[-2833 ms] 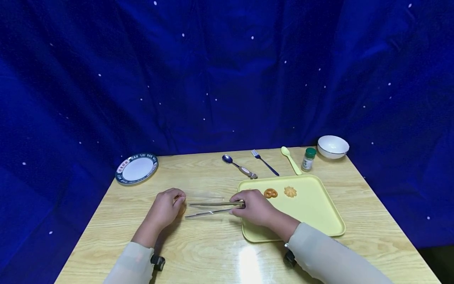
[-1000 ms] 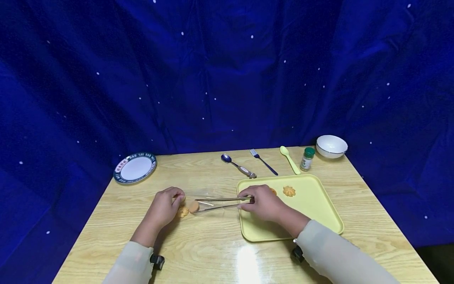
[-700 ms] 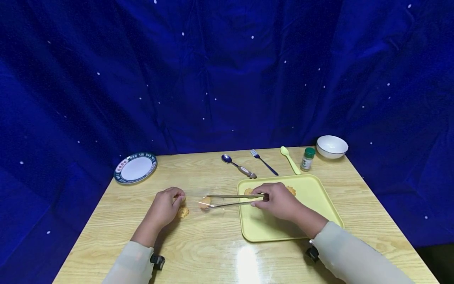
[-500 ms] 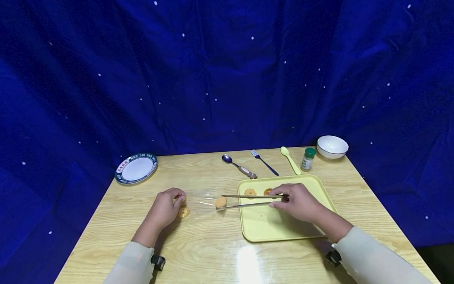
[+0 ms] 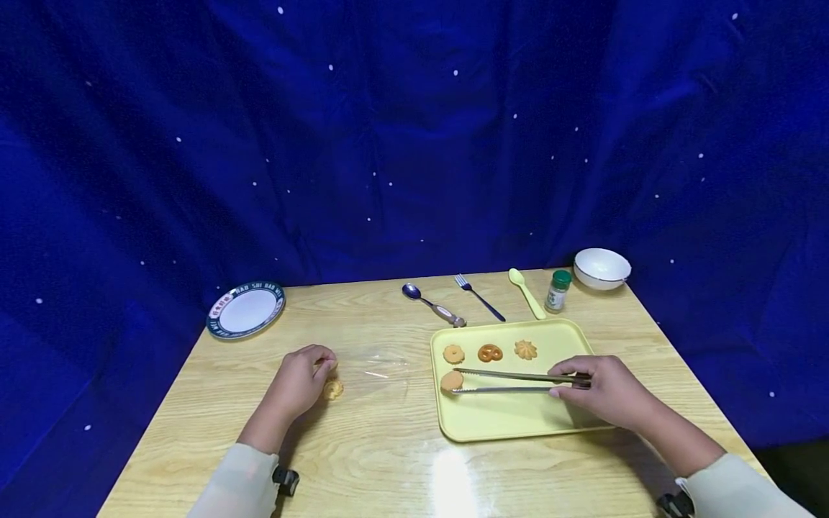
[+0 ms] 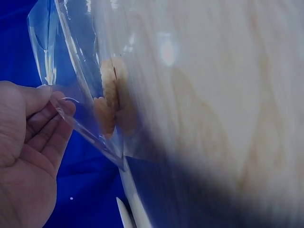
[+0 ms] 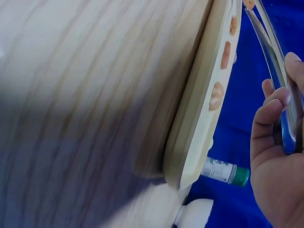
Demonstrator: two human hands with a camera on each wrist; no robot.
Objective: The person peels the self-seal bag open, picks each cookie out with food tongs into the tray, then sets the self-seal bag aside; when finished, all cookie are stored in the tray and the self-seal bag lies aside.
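My left hand [image 5: 299, 383] pinches the edge of a clear plastic bag [image 5: 382, 370] lying on the table. Scalloped cookies [image 6: 109, 97] show inside the bag in the left wrist view, close to the fingers. My right hand [image 5: 605, 392] grips metal tongs [image 5: 512, 377] over the yellow tray [image 5: 505, 424]. Between the tongs' tips is a round cookie [image 5: 452, 381], at the tray's left side; whether it touches the tray I cannot tell. Behind it on the tray sit a flower-shaped cookie [image 5: 454, 354], a pretzel [image 5: 490, 352] and a ridged cookie [image 5: 525, 350].
Behind the tray lie a metal spoon [image 5: 435, 306], a fork [image 5: 481, 298] and a yellow spoon [image 5: 527, 293]. A green-capped jar [image 5: 558, 291] and a white bowl [image 5: 601, 269] stand at the back right. A rimmed plate [image 5: 247, 311] lies at the back left.
My right hand has drawn the tongs rightward out of the bag with the round cookie, carrying it over the tray. My left hand stays in place, pinching the bag.
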